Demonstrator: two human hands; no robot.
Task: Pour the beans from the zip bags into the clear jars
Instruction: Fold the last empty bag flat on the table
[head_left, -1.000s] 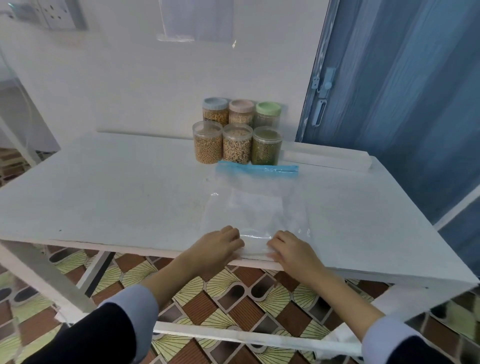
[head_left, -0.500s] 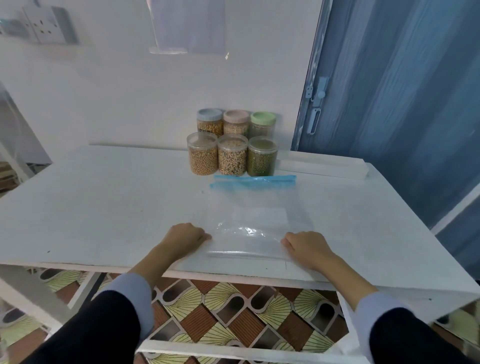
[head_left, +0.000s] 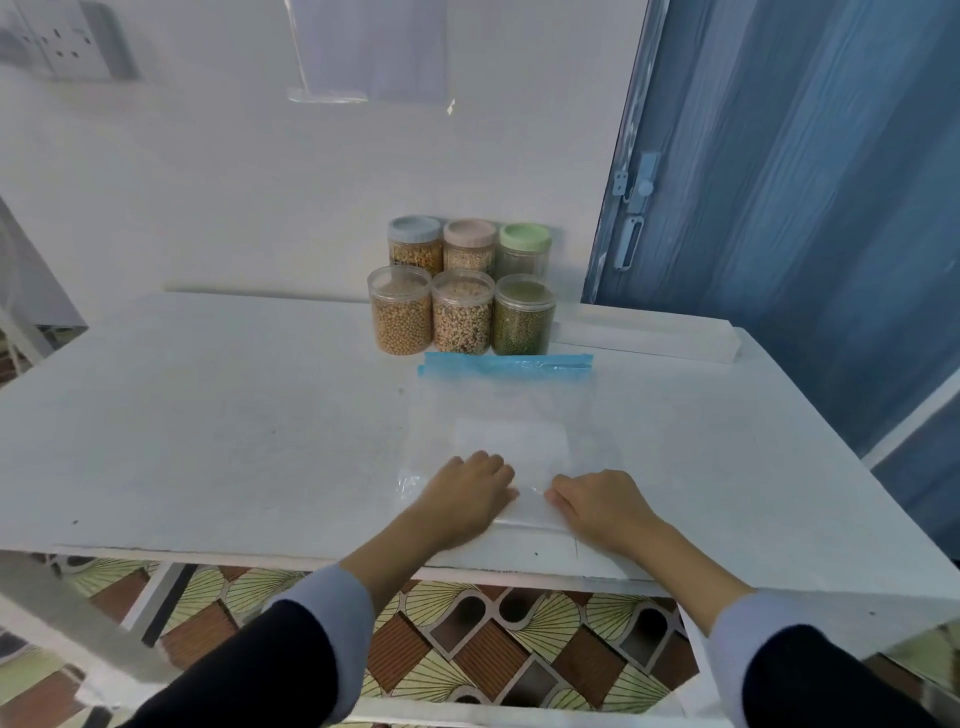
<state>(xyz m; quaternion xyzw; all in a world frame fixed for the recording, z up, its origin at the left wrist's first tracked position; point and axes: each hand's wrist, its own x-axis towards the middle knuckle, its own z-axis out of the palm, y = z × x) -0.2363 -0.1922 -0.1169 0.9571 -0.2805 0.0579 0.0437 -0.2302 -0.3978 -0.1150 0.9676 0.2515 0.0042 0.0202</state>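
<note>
Empty clear zip bag (head_left: 511, 415) with a blue zip strip (head_left: 506, 365), lying flat on the white table (head_left: 208, 415); the strip end points toward the jars, the closed end toward the table's near edge. Left hand (head_left: 467, 496) rests knuckles-up on the bag's near end, fingers bent at the knuckles and pressing the plastic down; whether they pinch a fold cannot be told. Right hand (head_left: 602, 501), just beside it, lies likewise on the bag's near end, fingertips curled onto the film; a small strip of plastic shows between the two hands. Beyond the bag, just past the zip strip, stand three open jars in a row: yellow beans (head_left: 400, 310), pale speckled beans (head_left: 463, 312), and green beans (head_left: 523, 315). Behind these, against the wall, stand three lidded jars: blue-grey lid (head_left: 415, 231), pink lid (head_left: 469, 233), green lid (head_left: 525, 237). A white bar (head_left: 649, 338) lies to the right of the jars, by the blue door (head_left: 779, 208). Nothing lies between hands and jars but the bag.
</note>
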